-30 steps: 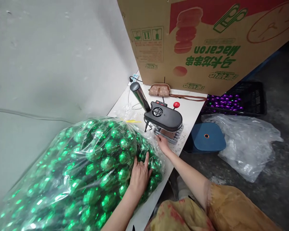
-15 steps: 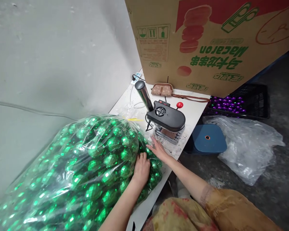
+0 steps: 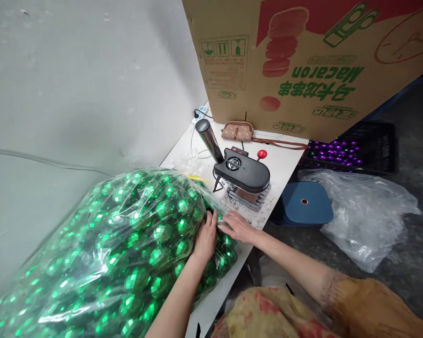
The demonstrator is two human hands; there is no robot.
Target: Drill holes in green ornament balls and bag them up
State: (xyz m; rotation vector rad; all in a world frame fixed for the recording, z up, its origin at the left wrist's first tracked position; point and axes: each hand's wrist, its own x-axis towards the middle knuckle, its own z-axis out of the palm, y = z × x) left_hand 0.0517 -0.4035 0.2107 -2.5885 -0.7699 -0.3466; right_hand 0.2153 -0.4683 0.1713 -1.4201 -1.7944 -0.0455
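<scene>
A large clear plastic bag (image 3: 102, 253) full of shiny green faceted balls (image 3: 162, 232) lies on the white table along the wall. At its right end my left hand (image 3: 205, 237) presses against the balls, its fingers on the plastic film near the bag's mouth. Close beside it, my right hand (image 3: 238, 227) has bent fingers on the loose plastic at the same end; the fingertips are partly hidden. Just beyond the hands stands a black sealing machine (image 3: 245, 171) with a shiny upright cylinder (image 3: 209, 138) and a red knob (image 3: 262, 154).
A big cardboard carton (image 3: 303, 70) stands behind the table (image 3: 172, 155), with a brown pouch (image 3: 237, 131) before it. To the right are a blue stool (image 3: 306, 204), crumpled clear plastic (image 3: 366, 220) and a black crate (image 3: 380, 145) holding purple balls (image 3: 334, 152). A wall (image 3: 74, 84) bounds the left.
My right hand has drawn back from near the machine toward the bag, and its spread fingers have bent. My left hand's fingers have stretched forward along the bag's end.
</scene>
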